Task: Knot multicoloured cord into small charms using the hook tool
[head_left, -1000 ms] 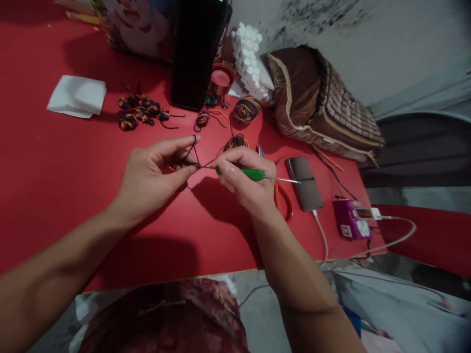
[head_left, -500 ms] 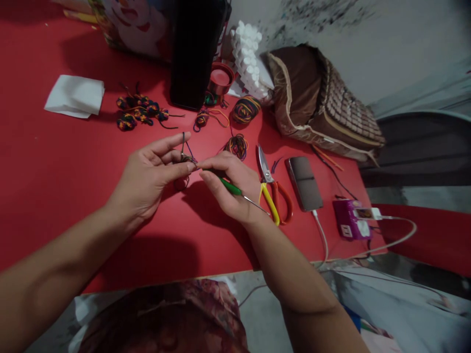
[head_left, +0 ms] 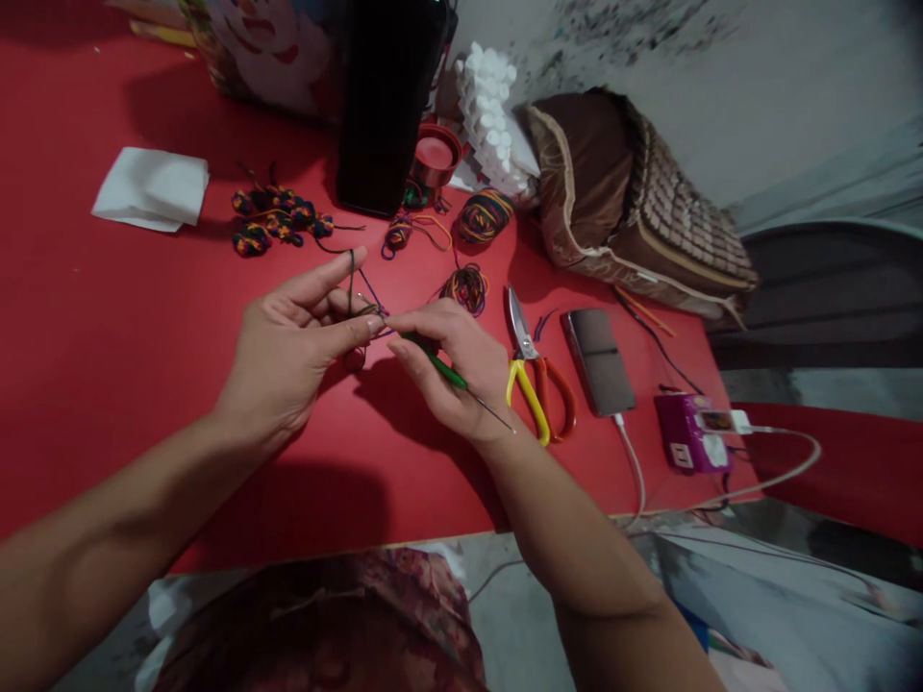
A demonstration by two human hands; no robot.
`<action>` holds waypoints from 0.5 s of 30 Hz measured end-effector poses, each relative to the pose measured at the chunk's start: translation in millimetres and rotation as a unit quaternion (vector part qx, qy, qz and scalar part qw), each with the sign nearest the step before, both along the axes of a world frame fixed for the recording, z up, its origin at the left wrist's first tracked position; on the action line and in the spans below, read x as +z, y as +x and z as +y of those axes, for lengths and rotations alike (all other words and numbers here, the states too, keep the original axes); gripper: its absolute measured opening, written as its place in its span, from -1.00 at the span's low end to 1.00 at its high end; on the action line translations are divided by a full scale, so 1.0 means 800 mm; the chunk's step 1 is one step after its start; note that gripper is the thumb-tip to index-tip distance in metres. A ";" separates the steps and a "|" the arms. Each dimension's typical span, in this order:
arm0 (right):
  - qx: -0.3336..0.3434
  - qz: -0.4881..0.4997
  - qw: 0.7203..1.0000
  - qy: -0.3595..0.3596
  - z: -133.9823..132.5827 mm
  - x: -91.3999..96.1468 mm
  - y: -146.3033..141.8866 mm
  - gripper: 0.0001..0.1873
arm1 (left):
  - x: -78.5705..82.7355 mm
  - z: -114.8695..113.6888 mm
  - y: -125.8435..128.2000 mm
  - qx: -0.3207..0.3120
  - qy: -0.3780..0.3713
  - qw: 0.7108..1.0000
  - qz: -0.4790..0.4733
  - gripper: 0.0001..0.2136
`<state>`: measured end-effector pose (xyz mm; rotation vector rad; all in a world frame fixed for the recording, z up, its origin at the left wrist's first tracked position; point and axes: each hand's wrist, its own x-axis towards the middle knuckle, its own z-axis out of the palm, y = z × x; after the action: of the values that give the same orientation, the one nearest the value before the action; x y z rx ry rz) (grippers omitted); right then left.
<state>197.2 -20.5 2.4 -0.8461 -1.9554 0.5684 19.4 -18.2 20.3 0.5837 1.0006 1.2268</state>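
My left hand [head_left: 285, 346] pinches a small piece of dark yarn [head_left: 365, 309] between thumb and fingers, with a strand running up over its raised index finger. In my right hand [head_left: 461, 370] is a crochet hook [head_left: 448, 371] with a green handle; its rear metal end points toward my wrist, and its front tip meets the yarn at my left fingertips. Exactly how the hook sits in the loops is too small to tell. Beyond the hands lie a loose tangle of multicolored yarn [head_left: 465, 288] and a wound yarn ball [head_left: 486, 215].
Scissors [head_left: 529, 360] with yellow and orange handles lie right of my right hand, beside a phone [head_left: 598, 360] on a white cable. Small crocheted pieces [head_left: 278, 219] and folded white paper [head_left: 153, 189] lie at the left. A black upright object [head_left: 386, 106] and a brown bag [head_left: 635, 192] stand behind.
My left index finger, with the strand over it, has risen slightly. The crochet hook's rear end has swung a little lower and left in my right hand.
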 end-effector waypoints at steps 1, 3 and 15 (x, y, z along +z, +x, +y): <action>0.001 0.002 1.000 0.002 0.000 0.000 0.000 -0.80 | 0.000 0.000 0.000 0.003 0.004 1.000 0.004 -0.54; 0.001 0.014 1.000 0.006 0.000 0.000 -0.001 -0.81 | 0.000 -0.001 0.000 0.006 0.008 1.000 0.011 -0.53; -0.016 -0.086 0.996 0.033 0.004 -0.011 -0.003 -0.81 | -0.006 0.003 -0.001 -0.032 -0.081 0.992 -0.089 -0.60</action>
<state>194.6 -17.3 -6.7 -0.9086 -2.0995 0.4213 18.7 -15.6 15.9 0.3690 0.9146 1.1088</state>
